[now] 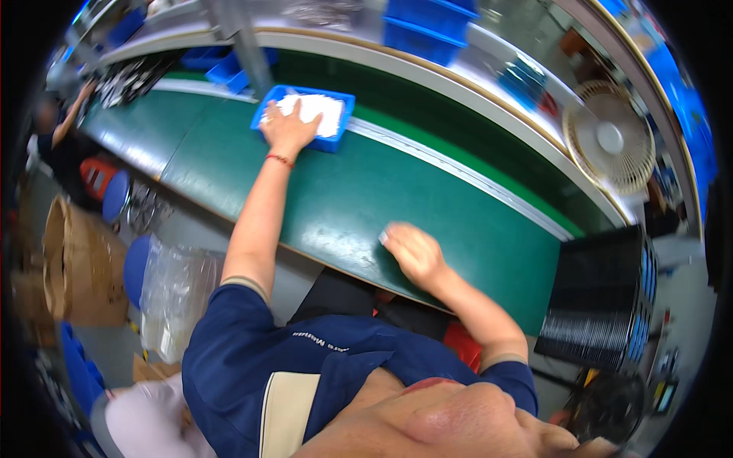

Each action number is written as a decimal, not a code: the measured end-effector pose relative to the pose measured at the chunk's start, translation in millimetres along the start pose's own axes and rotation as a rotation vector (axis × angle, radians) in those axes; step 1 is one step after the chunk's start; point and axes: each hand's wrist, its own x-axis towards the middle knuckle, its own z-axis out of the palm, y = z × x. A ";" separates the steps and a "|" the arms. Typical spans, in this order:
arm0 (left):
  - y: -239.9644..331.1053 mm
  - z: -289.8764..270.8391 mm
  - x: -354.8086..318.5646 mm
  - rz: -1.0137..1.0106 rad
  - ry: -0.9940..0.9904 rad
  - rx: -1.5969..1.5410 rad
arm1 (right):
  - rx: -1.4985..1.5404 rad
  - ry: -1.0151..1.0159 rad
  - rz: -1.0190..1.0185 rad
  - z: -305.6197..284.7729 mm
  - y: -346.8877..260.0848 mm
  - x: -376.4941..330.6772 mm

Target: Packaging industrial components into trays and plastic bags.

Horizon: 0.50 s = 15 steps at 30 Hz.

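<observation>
My left hand (289, 130) reaches to the far side of the green workbench (336, 206), its fingers spread on the white pieces (330, 114) in a blue bin (328, 143). Those pieces are too small and bright for me to make out their kind. Closer to the front edge, my right hand (417, 254) is above the bench top, slightly blurred. Between its closed thumb and fingers a small white piece (383, 237) sticks out.
Black trays (588, 305) are stacked at the bench's right end. A shelf with blue bins (427, 34) and a fan (608, 137) runs along the back. On the left are a cardboard box (88, 263), a plastic-wrapped stool (172, 282) and another person (65, 156).
</observation>
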 end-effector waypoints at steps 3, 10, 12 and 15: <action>-18.7 15.0 4.3 -0.028 0.033 0.057 | -0.037 0.242 0.008 37.3 36.5 67.2; -43.7 33.6 -11.4 0.310 0.702 -0.530 | -0.127 0.182 0.207 144.6 97.0 134.0; -57.7 31.3 -30.6 0.309 0.790 -0.542 | -0.129 0.192 0.190 133.4 89.8 126.9; -63.0 21.3 -77.4 0.243 0.716 -0.591 | -0.066 0.140 0.198 85.2 87.3 103.1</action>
